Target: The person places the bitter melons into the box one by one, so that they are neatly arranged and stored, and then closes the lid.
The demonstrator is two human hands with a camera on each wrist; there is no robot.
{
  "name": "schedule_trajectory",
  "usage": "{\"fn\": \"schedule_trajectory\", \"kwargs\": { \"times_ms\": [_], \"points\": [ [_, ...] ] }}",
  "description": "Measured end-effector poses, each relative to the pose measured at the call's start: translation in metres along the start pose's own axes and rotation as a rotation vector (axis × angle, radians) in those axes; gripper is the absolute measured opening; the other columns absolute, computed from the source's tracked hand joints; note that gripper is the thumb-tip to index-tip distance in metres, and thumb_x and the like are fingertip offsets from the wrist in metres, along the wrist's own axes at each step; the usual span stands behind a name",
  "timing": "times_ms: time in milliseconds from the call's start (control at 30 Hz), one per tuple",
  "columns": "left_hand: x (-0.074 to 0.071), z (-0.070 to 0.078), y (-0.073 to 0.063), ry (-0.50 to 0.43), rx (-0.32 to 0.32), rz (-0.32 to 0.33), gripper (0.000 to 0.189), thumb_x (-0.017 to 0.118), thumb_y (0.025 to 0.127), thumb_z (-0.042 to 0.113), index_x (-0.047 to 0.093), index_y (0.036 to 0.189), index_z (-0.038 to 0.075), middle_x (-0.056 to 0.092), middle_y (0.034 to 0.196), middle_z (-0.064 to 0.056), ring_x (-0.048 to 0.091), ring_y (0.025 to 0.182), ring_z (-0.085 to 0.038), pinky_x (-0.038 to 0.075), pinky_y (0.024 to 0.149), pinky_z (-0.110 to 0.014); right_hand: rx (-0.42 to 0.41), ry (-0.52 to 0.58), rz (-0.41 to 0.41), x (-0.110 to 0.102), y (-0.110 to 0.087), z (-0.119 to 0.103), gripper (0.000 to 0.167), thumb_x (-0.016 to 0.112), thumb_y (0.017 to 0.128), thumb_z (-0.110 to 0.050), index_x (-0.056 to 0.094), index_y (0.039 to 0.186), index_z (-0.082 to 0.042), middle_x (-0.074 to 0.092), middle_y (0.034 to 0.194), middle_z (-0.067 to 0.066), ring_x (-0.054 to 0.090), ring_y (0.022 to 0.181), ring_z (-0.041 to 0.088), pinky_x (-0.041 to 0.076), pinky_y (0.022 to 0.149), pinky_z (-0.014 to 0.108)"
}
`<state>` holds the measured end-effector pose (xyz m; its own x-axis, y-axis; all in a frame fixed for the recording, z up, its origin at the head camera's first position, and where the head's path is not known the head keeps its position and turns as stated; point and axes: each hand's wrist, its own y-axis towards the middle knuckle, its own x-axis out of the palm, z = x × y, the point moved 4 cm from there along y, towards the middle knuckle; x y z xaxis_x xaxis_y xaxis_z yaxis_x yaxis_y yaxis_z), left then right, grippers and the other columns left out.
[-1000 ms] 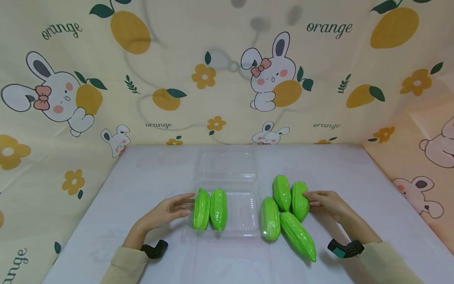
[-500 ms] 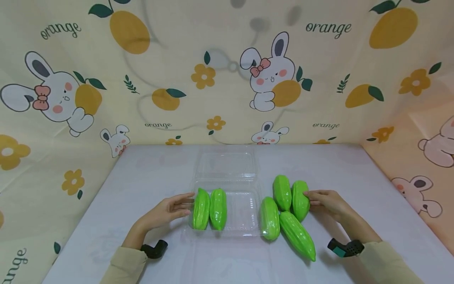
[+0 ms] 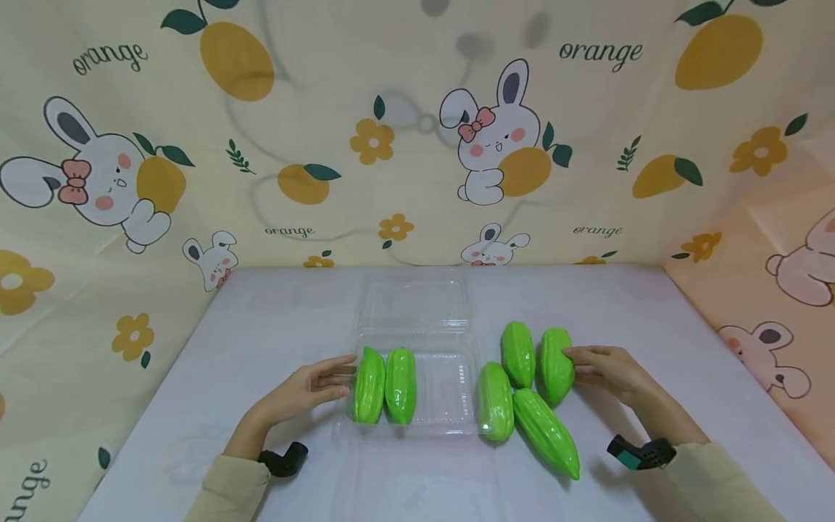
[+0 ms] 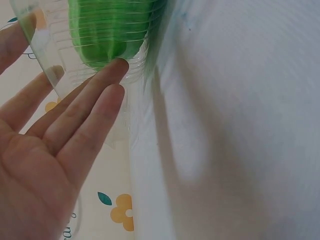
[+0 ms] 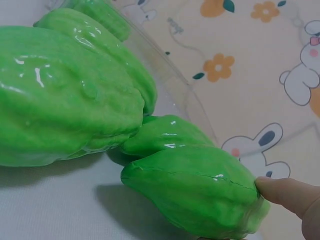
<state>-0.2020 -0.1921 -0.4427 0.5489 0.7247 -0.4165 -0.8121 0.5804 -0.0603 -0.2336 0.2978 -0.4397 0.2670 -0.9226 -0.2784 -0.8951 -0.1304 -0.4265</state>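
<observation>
My right hand (image 3: 609,370) pinches a glossy green bitter melon (image 3: 557,366) on the right of the table. In the right wrist view, the thumb presses this bitter melon (image 5: 200,192) near one end, and a sliver of finger shows beneath it. My left hand (image 3: 309,388), fingers spread and fairly straight, is at the left wall of a clear plastic clamshell box (image 3: 446,391). Seen from the left wrist, its fingertips (image 4: 116,71) reach the ribbed side. Inside the box, two bitter melons (image 3: 401,386) lie side by side in the left half.
Three more bitter melons (image 3: 548,435) lie between the box and my right hand, one right at the box's right edge. The box's clear lid (image 3: 414,303) is folded back behind it. A printed cloth (image 3: 417,181) hangs behind the white table (image 3: 215,362).
My right hand has shifted slightly right, taking its bitter melon with it and widening the gap to the neighbouring one. The left hand stays at the box.
</observation>
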Motion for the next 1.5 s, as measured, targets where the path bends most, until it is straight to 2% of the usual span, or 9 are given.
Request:
{"fn": "schedule_trajectory", "kwargs": {
  "times_ms": [167, 400, 767, 1033, 1500],
  "points": [
    [0.0, 0.001, 0.001, -0.002, 0.008, 0.004, 0.063, 0.056, 0.098, 0.023, 0.029, 0.148, -0.005, 0.042, 0.145, -0.032, 0.048, 0.13, -0.049, 0.052, 0.104, -0.034, -0.014, 0.007, -0.007, -0.002, -0.002, -0.003, 0.075, 0.057, 0.097, -0.034, 0.028, 0.141, 0.02, 0.061, 0.104, -0.007, 0.061, 0.089, -0.003, 0.058, 0.086, 0.019],
    [0.0, -0.003, -0.001, 0.007, -0.018, -0.006, 0.063, 0.057, 0.098, 0.026, 0.03, 0.149, -0.001, 0.042, 0.147, -0.029, 0.047, 0.132, -0.048, 0.049, 0.105, -0.043, -0.011, -0.06, 0.007, -0.003, -0.005, -0.004, 0.076, 0.055, 0.097, -0.039, 0.031, 0.141, 0.018, 0.06, 0.121, 0.004, 0.06, 0.094, -0.002, 0.057, 0.09, 0.023],
    [0.001, -0.002, 0.0, -0.008, 0.0, -0.017, 0.063, 0.057, 0.098, 0.025, 0.03, 0.148, -0.002, 0.041, 0.146, -0.031, 0.048, 0.131, -0.048, 0.05, 0.104, -0.04, -0.039, -0.035, -0.006, -0.002, -0.008, -0.009, 0.074, 0.051, 0.099, -0.038, 0.03, 0.141, 0.018, 0.062, 0.108, -0.008, 0.062, 0.092, -0.004, 0.055, 0.086, 0.016],
    [0.0, -0.003, 0.001, -0.01, -0.003, -0.011, 0.063, 0.057, 0.098, 0.024, 0.031, 0.149, -0.001, 0.042, 0.146, -0.03, 0.048, 0.131, -0.047, 0.049, 0.105, -0.043, -0.068, 0.011, -0.016, 0.002, -0.007, -0.018, 0.07, 0.052, 0.099, -0.035, 0.032, 0.141, 0.017, 0.061, 0.099, -0.015, 0.062, 0.089, -0.005, 0.054, 0.085, 0.014],
    [-0.001, -0.002, 0.0, 0.003, -0.012, 0.002, 0.063, 0.057, 0.098, 0.025, 0.03, 0.148, -0.003, 0.041, 0.147, -0.031, 0.047, 0.131, -0.048, 0.05, 0.105, -0.043, -0.09, 0.052, -0.049, 0.015, -0.005, -0.027, 0.069, 0.053, 0.099, -0.035, 0.032, 0.142, 0.015, 0.061, 0.101, -0.017, 0.063, 0.092, -0.005, 0.054, 0.086, 0.013]
  ]
}}
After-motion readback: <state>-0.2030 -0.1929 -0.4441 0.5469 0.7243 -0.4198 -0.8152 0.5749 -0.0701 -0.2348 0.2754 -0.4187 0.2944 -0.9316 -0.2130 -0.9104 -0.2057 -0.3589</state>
